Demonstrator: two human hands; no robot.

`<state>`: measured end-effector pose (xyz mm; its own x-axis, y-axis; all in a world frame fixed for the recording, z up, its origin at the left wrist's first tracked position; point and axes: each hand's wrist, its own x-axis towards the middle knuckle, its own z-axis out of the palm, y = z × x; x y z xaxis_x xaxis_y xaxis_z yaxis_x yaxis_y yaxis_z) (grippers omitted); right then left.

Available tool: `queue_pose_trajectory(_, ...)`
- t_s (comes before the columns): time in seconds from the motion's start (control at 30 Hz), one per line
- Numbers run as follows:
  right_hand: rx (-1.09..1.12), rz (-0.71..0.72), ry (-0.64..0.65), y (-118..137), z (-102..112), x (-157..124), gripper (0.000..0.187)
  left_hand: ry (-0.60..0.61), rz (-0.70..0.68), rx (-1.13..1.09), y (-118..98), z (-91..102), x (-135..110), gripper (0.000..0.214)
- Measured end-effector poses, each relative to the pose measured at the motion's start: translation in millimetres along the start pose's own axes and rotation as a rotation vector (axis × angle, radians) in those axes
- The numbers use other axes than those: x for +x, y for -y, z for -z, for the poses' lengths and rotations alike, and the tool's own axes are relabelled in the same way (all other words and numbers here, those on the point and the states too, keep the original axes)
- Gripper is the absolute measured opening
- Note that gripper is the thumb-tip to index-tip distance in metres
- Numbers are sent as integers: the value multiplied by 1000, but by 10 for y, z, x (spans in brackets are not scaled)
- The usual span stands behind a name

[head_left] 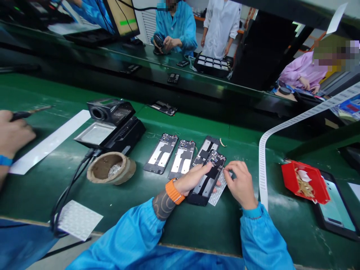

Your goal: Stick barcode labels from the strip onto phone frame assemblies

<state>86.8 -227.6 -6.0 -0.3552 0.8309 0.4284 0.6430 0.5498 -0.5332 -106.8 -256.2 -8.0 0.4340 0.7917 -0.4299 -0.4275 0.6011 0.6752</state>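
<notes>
Two grips, left hand (193, 179) clamped on phone frame (206, 187), right hand (242, 184) fingers pinching half-hidden sticker sheet (218, 193).

Looked like a phone-assembly factory line: showed opened phone frames (161, 153) rowed midway along a green workbench (197, 228), a soldering station (112, 123) nearer its left end, smocked co-workers (180, 28) past its far edge.

four phone frames (161, 153) up front, one red bin (289, 179), one bowl (97, 173).
</notes>
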Motion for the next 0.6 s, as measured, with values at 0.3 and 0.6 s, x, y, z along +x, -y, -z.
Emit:
queue_pose_trajectory(0.3, 143, -134, 19, -105, 126, 15, 5, 30, 10, -20, 23, -29, 23, 71)
queue_pose_trajectory(0.6, -75, 17, 20, -48, -32, -12, 15, 47, 67, -100, 37, -38, 39, 73)
